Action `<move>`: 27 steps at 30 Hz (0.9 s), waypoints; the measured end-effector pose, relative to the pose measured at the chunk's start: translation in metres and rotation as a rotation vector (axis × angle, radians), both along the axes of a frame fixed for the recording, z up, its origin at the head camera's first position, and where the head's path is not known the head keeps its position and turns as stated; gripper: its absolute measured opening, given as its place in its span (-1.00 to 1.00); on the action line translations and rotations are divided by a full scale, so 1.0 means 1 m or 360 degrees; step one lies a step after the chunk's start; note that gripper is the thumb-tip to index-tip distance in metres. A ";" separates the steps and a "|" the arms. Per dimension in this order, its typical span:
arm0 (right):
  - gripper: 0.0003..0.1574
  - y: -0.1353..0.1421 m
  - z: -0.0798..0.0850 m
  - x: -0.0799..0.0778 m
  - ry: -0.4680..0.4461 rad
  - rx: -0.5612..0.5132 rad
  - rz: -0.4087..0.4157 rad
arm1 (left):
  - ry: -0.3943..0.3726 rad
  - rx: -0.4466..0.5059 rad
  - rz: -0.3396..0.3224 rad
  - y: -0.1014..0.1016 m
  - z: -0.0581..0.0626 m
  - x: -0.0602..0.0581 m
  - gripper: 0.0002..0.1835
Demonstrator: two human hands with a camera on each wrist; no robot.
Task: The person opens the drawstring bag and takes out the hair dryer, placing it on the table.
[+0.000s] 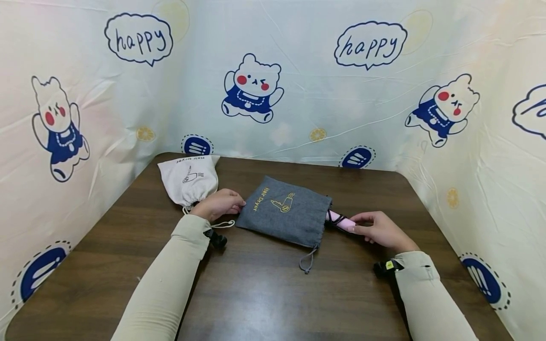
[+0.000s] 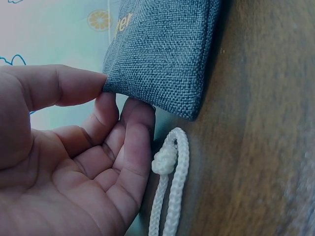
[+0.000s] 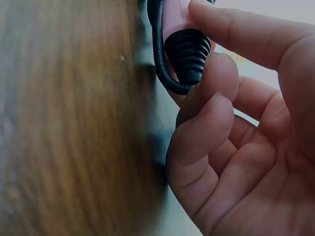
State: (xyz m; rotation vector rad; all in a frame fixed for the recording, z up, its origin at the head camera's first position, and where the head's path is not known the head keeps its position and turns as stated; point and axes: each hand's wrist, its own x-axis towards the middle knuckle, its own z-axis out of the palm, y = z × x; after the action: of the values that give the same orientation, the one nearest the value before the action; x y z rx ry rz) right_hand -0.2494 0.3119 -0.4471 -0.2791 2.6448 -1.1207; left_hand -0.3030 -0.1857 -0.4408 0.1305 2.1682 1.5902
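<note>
A dark grey drawstring bag [image 1: 286, 210] marked "Hair Dryer" lies flat on the table. My left hand [image 1: 219, 204] pinches the edge of its closed end between thumb and fingers, plain in the left wrist view. From the bag's mouth, on the right, sticks the pink handle of a hair dryer [image 1: 341, 221] with black cord wound round it; the rest is hidden inside. My right hand [image 1: 381, 230] holds the handle's end by thumb and fingers. In the right wrist view, the ribbed black cord sleeve [image 3: 188, 54] shows beside the fingertips.
A white drawstring bag [image 1: 189, 177], also marked "Hair Dryer", lies at the back left behind my left wrist. Its white cord [image 2: 172, 182] runs under that hand. A grey cord loop [image 1: 307, 262] hangs off the grey bag's mouth. Printed curtains surround the brown table [image 1: 264, 293].
</note>
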 end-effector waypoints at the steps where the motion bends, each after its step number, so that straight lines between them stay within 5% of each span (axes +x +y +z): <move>1: -0.47 0.001 0.000 0.000 -0.0003 -0.0001 -0.0004 | 0.0000 -0.0001 0.0000 0.000 0.000 0.000 -0.72; 27: -0.52 0.003 0.002 0.001 0.0011 0.0041 -0.0002 | -0.0006 -0.0002 -0.0007 -0.001 -0.002 -0.002 -0.72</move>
State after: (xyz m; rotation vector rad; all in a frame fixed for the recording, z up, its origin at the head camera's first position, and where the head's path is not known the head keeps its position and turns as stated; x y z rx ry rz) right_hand -0.2483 0.3153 -0.4452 -0.2769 2.6639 -1.0870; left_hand -0.3052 -0.1872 -0.4432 0.1315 2.1646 1.5851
